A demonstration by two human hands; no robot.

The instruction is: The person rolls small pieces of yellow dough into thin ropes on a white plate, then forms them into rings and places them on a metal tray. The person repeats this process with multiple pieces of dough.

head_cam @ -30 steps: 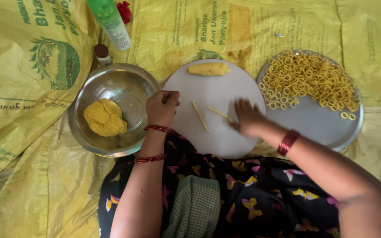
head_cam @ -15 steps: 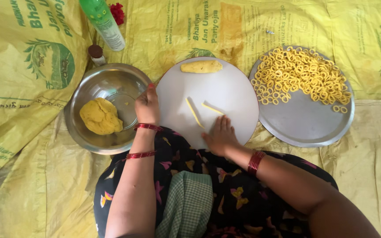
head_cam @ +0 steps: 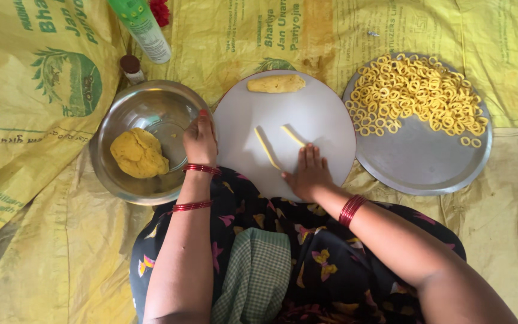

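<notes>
– Left to right?
– Left hand (head_cam: pixel 200 139) rests flat, holding nothing, on the steel bowl's (head_cam: pixel 110 180) right rim. On the round white board (head_cam: pixel 325 120), two thin yellow dough strips (head_cam: pixel 267 149) slant toward its far-left edge.
– Right hand (head_cam: pixel 309 174)?
– Flat, fingers extended, at the near edge, touching one strip's end; bare board beyond.

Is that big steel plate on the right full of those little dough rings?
No, roughly half full. The rings are heaped over the far part of the steel plate; its near part is bare metal.
</notes>
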